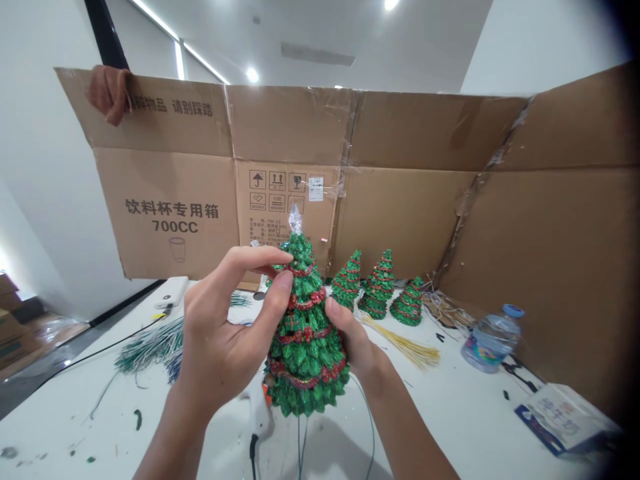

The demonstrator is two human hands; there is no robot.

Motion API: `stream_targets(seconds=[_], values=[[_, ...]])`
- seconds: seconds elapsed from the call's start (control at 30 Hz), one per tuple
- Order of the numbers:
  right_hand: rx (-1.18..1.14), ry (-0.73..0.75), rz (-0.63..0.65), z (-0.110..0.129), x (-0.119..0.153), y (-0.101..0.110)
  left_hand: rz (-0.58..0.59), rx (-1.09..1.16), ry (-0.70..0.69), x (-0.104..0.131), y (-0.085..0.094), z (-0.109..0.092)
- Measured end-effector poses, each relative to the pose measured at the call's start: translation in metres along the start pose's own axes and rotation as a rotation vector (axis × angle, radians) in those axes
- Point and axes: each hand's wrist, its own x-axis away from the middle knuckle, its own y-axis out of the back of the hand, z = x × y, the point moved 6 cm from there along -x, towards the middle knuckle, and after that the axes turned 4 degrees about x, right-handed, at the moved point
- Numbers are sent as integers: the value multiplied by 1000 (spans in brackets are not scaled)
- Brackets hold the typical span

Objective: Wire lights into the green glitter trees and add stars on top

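Observation:
A green beaded tree with red garlands and a clear pointed tip is held upright in front of me, thin wires hanging from its base. My right hand grips its right side, thumb on the front and the other fingers hidden behind. At the upper left of the tree, my left hand has thumb and forefinger brought close together at a red garland; anything between the fingertips is too small to make out. Partly hidden below the tree lies a white glue gun with a black cord.
Three smaller trees stand behind. Yellow wires, a water bottle and a carton are on the right. Green wires and a white device lie left. Cardboard walls the table's back.

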Motion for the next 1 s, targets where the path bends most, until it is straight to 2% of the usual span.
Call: stream_targets(seconds=[0.23, 0.43, 0.53, 0.77, 1.0], values=[[0, 37, 29, 4, 0, -5, 8, 36, -54, -1, 2, -1], [88, 7, 147, 6, -2, -2, 28, 56, -90, -3, 2, -4], [98, 28, 167, 7, -3, -2, 33, 75, -111, -4, 1, -6], [94, 1, 124, 7, -1, -3, 24, 98, -136, -6, 1, -6], [112, 20, 147, 6, -1, -2, 8, 99, -144, -6, 2, -6]])
